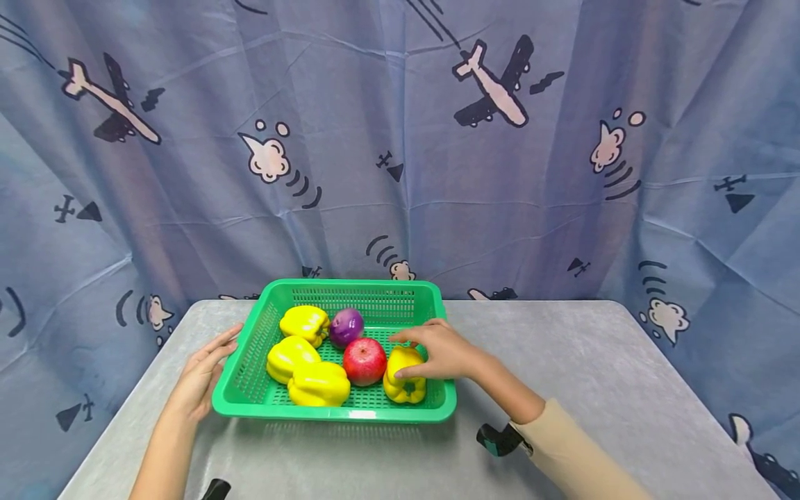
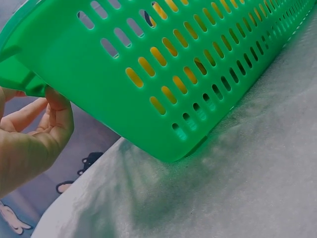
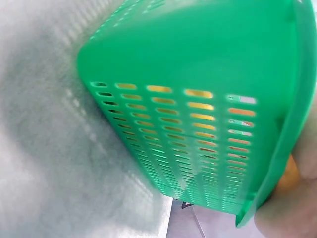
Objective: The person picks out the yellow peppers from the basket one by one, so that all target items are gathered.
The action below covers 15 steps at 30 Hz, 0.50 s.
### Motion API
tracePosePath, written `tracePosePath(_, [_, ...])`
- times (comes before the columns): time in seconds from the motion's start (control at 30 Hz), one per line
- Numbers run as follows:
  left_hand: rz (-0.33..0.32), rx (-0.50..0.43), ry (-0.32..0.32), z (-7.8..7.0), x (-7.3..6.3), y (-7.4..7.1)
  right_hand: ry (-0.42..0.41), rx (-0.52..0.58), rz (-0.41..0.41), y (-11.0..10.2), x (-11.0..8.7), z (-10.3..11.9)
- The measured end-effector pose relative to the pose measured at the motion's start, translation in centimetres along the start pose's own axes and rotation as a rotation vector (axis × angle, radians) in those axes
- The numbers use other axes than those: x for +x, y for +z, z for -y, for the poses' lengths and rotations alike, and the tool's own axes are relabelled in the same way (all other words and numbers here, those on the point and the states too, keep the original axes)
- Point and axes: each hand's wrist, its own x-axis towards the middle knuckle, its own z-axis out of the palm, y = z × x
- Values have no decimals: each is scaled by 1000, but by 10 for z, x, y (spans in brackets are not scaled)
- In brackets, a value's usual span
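A green slotted basket (image 1: pixel 334 413) holds several yellow bell peppers (image 1: pixel 319 384), a red pomegranate (image 1: pixel 364 361) and a purple onion (image 1: pixel 346 328). My right hand (image 1: pixel 440 351) reaches over the basket's right side and grips the rightmost yellow bell pepper (image 1: pixel 406 396), thumb across its near face and fingers at its far side. From the right wrist, the basket wall (image 3: pixel 188 54) hides most of that grip. At the left end, my left hand (image 1: pixel 203 375) touches the rim with its fingertips; the left wrist view shows the left hand's fingers (image 2: pixel 60 119) under the rim.
The basket stands on a grey tabletop (image 1: pixel 562 389), with tabletop surface on both sides. Behind it hangs a blue curtain (image 1: pixel 350 160) printed with planes. Dark wrist-worn devices (image 1: pixel 500 439) show near both forearms.
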Motion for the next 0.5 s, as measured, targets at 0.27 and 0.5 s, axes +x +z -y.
tracePosePath(0.27, [-21, -2, -9, -1, 0, 2, -10, -32, 90, -7, 3, 0])
tracePosePath(0.5, [-3, -10, 4, 1, 0, 2, 63, -56, 193, -11, 8, 5])
